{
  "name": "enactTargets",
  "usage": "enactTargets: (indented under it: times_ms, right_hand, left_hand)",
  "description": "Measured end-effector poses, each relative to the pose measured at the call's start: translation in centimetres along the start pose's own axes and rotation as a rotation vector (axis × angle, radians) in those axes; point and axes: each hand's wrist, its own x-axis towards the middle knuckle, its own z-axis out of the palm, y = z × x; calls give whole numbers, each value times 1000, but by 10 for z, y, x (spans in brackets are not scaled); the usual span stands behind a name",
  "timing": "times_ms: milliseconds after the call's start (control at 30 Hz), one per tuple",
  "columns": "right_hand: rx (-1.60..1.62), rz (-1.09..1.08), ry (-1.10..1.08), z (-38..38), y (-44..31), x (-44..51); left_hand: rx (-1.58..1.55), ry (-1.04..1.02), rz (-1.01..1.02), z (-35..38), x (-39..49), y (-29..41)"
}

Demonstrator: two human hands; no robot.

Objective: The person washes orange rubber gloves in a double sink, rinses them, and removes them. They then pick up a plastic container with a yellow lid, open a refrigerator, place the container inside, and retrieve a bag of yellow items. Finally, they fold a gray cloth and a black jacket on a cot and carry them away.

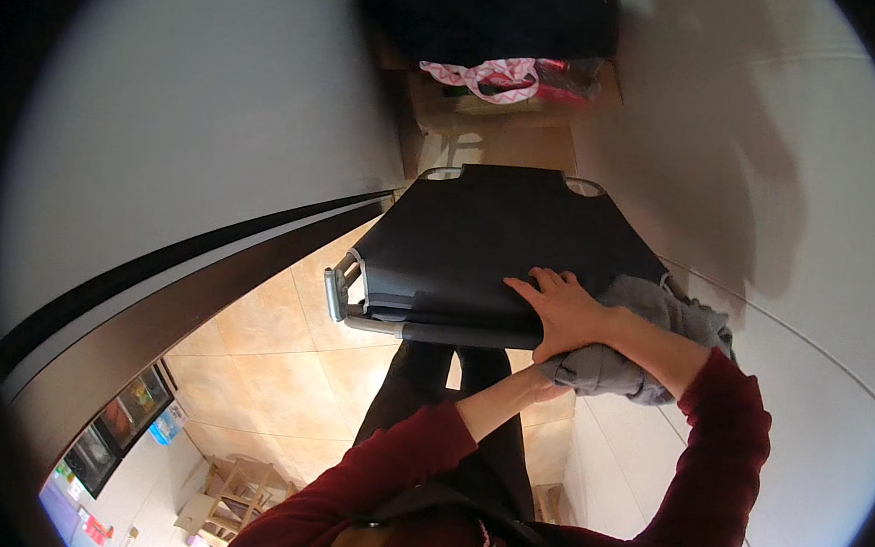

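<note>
A folded frame with black fabric (500,232), like a folding cot or lounger, stands before me. Its grey metal tube (374,324) shows at the near left corner. My right hand (567,311) rests on the fabric near the right edge, fingers spread. Beneath that forearm, a bunched grey cloth (612,371) drapes over the frame's right end. My left hand (549,386) grips the cloth's near edge from below, its fingers mostly hidden under it.
At left stands a large pale panel (214,109) with a dark lower edge. A white wall (804,296) rises close on the right. Beyond the frame are a pink-and-white strap (505,82) and a dark cloth (498,14). Wooden stools (243,495) stand at lower left on the tiled floor (265,383).
</note>
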Motion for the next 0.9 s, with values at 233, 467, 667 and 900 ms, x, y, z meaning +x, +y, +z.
enactTargets:
  times_ms: [233, 467, 667, 900]
  right_hand:
    - [-131, -34, -32, -64, -20, -5]
    - [-161, -60, -81, -121, 13, -7]
    - [53, -108, -1, -154, 36, -47]
    - [247, 79, 297, -196, 131, -89]
  left_hand:
    - [59, -29, 169, 38, 11, 56]
    - [62, -15, 304, 57, 45, 105]
    - [127, 27, 378, 103, 51, 128]
    - [337, 52, 460, 97, 127, 188]
